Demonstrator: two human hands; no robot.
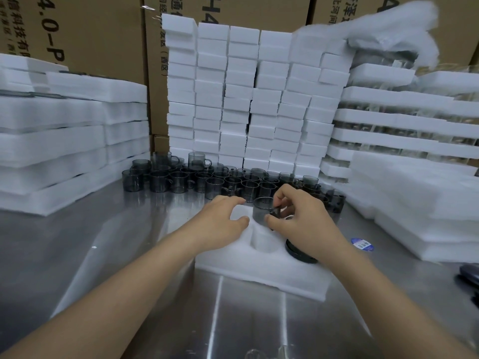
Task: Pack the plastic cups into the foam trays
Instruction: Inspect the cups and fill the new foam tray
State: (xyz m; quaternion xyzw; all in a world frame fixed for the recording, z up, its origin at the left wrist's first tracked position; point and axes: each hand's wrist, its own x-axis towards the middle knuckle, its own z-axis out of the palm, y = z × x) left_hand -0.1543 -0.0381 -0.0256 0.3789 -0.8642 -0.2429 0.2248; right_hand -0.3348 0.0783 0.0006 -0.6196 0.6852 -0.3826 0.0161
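While the left hand [220, 224] lies with spread fingers on the foam tray [259, 278], the right hand [305, 224] pinches a smoky cup [261, 212] by its handle, upright over the tray's far side. Bare steel worktop [103, 255] stays open on the near left and in front of the tray. Foam stacks [64, 141] hem the left, foam blocks [246, 99] wall the back, and more foam slabs [414, 203] crowd the right. Loose cups [194, 180] stand just behind the tray. A round pocket [264, 243] shows in the tray; the right hand half hides a dark cup [300, 253] beside that pocket. A dark object [470, 275] is cut off at the right edge.
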